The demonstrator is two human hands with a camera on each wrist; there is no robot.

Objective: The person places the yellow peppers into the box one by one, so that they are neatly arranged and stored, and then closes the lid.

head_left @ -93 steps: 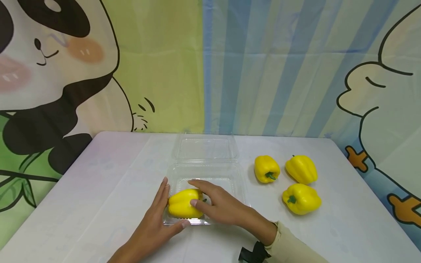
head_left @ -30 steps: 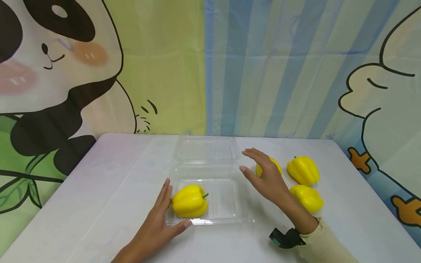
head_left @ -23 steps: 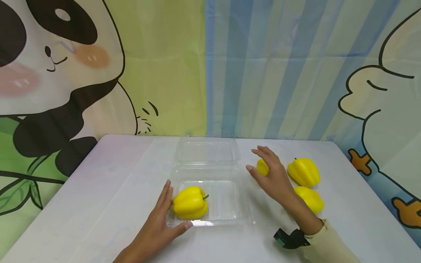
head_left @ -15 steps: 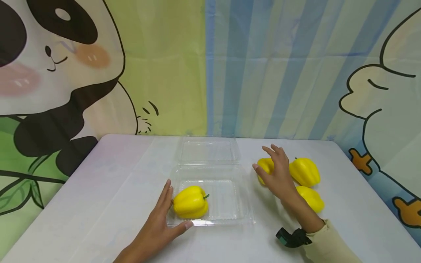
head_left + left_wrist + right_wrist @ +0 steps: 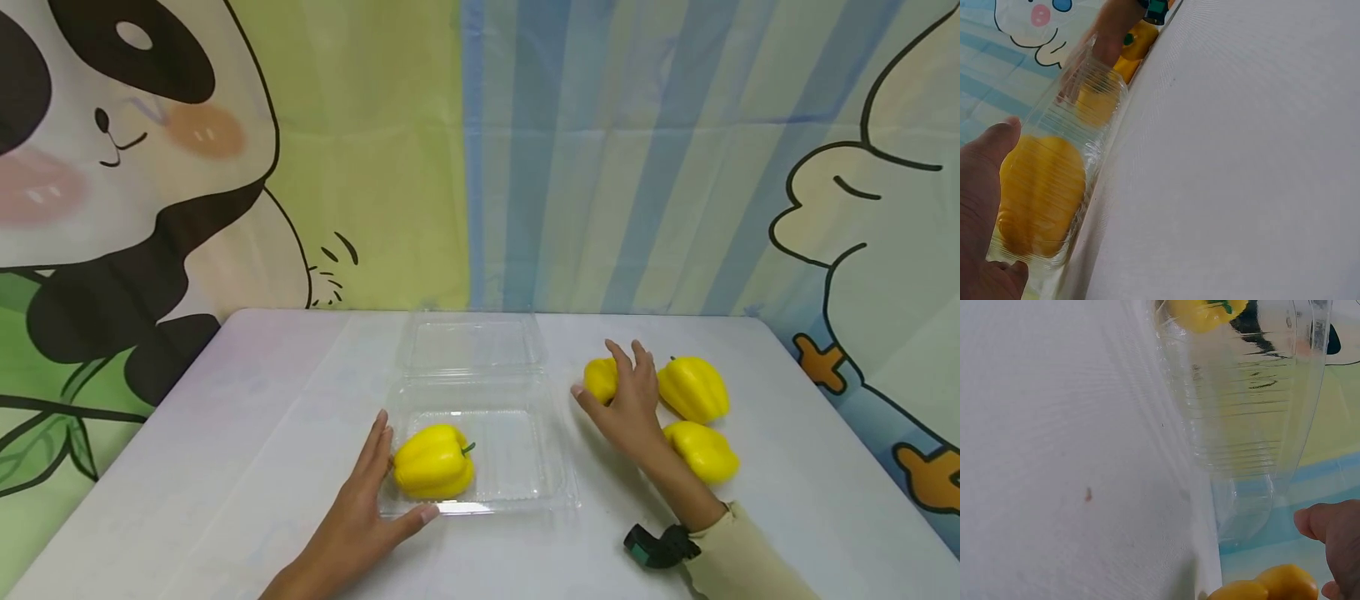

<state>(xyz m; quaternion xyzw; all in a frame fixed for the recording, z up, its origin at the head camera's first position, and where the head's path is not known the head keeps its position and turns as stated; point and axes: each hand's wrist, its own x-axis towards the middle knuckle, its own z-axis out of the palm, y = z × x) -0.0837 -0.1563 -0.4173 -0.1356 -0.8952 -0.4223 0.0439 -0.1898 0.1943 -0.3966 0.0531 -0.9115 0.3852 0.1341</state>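
Observation:
A yellow bell pepper (image 5: 433, 462) lies on its side in the left front of a clear plastic clamshell box (image 5: 517, 492), its green stem pointing right. My left hand (image 5: 352, 508) rests at the box's left front corner, fingers straight along the side and thumb at the front edge. My right hand (image 5: 630, 408) is spread over another yellow bell pepper (image 5: 599, 380), partly hiding it. In the right wrist view, the thumb (image 5: 1316, 522) stands apart from that pepper (image 5: 1282, 584).
Two more yellow bell peppers, a rear one (image 5: 693, 389) and a front one (image 5: 703, 452), lie right of my right hand; the forearm partly covers the front one. The box's lid (image 5: 472, 346) lies back toward the wall. A cartoon-printed cloth (image 5: 375, 150) hangs behind the white table (image 5: 225, 467).
My right hand has left the pepper in the box and moved right, to the nearest loose pepper, its fingers now reaching down over it. The left hand stays at the box's corner.

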